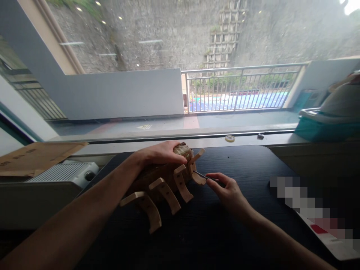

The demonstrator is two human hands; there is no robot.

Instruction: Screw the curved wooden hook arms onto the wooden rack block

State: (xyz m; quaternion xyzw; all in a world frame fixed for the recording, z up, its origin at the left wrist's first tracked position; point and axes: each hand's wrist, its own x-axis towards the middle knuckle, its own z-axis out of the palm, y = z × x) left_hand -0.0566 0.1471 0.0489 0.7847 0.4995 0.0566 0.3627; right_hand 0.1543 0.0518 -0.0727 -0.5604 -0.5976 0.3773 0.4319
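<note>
On the dark table lies a wooden hook rack: a brown board (164, 172) with several curved pale wooden hooks (167, 195) along its near side. My left hand (161, 153) wraps over the top of the board near its far end and holds it. Between the fingers and thumb of my right hand (225, 187) is a thin dark screwdriver (200, 175). Its tip reaches the farthest hook (197, 174); whether it sits in a screw is too small to tell. Dark holes or screws show on the other hooks.
The dark table (225, 232) stands against a window sill (202, 141). On the sill are a round yellowish ring (230, 138), a small dark object (260, 136) and a teal bin (323, 125). Cardboard (42, 155) rests on a white radiator-like unit (64, 171) at left. A blurred-out item lies at right.
</note>
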